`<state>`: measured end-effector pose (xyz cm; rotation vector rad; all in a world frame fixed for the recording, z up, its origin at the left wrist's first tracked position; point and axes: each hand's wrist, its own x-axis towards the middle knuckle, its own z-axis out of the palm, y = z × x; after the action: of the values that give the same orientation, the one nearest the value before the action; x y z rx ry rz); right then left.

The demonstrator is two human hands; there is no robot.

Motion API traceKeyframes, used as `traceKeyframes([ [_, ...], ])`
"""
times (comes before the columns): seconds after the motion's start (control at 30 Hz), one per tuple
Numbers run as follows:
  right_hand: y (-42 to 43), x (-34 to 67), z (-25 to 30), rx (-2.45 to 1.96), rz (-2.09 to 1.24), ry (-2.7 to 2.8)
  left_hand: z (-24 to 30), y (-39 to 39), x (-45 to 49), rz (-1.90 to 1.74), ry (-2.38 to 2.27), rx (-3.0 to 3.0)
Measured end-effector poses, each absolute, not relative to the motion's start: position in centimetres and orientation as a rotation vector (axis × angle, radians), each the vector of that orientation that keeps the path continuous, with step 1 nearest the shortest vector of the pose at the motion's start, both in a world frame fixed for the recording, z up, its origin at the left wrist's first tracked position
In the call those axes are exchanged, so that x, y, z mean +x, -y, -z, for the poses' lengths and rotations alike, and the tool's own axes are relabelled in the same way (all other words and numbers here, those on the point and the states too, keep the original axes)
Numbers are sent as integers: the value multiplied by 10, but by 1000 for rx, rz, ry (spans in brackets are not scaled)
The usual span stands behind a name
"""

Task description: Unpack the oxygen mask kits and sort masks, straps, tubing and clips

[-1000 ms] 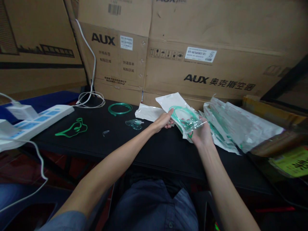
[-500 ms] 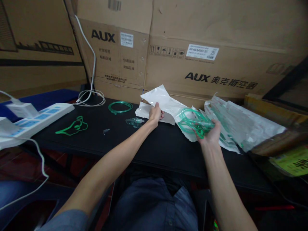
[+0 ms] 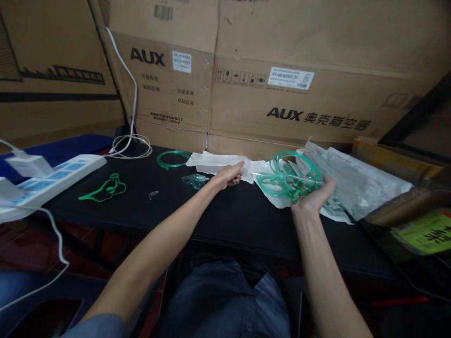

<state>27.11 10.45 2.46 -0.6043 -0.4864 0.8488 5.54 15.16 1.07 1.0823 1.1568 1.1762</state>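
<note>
My right hand is closed around a bundle of coiled green tubing, held just above the black table at centre right. My left hand is closed on the edge of an empty white pouch, which it lays flat on the table at the back, on top of another white wrapper. Just left of that hand lies a clear mask piece. A loose coil of green tube and a green strap lie further left.
A pile of sealed white packages lies at the right. Large cardboard boxes stand along the back. A white power strip with cables sits at the left. A small clear part lies on the table.
The green tubing has come out of the pouch. My left hand carried the empty pouch left and down onto the table, while my right hand lifted the tubing to the right.
</note>
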Motion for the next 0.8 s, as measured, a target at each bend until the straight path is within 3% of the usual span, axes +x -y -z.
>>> traceKeyframes([
  [0.37,-102,273,-27,-570,-946,474,0,-115,83,-1080,-1155,2038],
  [0.8,-84,265,-43,-603,-1308,628,14,-126,97,-1095,-817,2317],
])
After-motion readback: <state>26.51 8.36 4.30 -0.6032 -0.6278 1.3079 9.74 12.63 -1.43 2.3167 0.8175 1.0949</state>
